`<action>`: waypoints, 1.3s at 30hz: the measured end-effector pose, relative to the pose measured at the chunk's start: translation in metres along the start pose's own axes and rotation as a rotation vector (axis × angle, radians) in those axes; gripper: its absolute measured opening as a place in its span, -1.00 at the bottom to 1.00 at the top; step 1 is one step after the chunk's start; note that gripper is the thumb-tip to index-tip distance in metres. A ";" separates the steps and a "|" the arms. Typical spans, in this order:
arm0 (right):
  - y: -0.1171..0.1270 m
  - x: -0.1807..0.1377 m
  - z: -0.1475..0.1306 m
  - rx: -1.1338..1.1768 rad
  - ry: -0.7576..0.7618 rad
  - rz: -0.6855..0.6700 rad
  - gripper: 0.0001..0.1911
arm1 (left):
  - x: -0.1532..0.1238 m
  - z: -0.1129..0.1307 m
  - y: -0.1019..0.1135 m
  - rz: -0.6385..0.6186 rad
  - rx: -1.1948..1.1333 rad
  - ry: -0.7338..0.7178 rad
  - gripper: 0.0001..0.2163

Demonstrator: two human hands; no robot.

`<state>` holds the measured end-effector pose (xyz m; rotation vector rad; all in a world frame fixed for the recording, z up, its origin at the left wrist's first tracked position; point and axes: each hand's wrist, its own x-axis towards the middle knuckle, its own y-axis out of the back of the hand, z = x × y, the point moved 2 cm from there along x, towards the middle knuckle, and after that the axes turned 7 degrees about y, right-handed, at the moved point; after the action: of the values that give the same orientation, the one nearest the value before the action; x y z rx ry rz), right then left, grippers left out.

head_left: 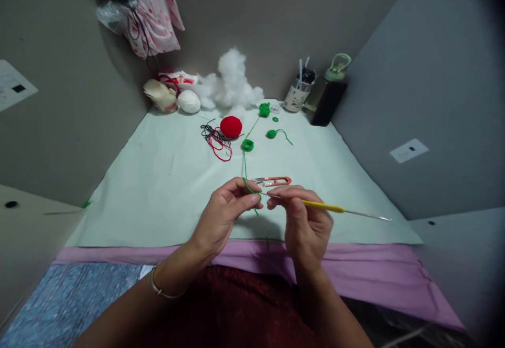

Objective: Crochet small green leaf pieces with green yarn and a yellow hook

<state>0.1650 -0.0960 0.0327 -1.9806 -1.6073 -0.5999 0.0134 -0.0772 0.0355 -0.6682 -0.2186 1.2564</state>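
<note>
Green yarn (245,165) runs from the table up to my left hand (226,208), whose thumb and fingers pinch a small green loop of it. A yellow-handled crochet hook (323,205) lies in my right hand (305,222), its thin metal tip pointing left into the loop. The hook's other metal end sticks out to the right. Just beyond my fingertips are orange-handled thread snips (278,181), partly hidden by my left hand. A green yarn coil (248,145) sits farther up the strand, which leads on to a green yarn bundle (264,110).
A red yarn ball (231,127) lies beside tangled black and red yarn (216,139). White stuffing (234,82) is heaped at the back. A small green crocheted piece (272,134), a pen cup (298,94), a dark phone (329,103) and a green bottle (338,67) are right.
</note>
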 end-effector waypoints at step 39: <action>0.001 0.001 -0.008 -0.197 0.155 -0.020 -0.76 | 0.000 -0.004 -0.004 0.020 -0.052 0.082 -0.76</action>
<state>0.1663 -0.1006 0.0393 -2.0027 -1.5250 -0.9274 0.0183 -0.0793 0.0350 -0.7667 -0.1776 1.2426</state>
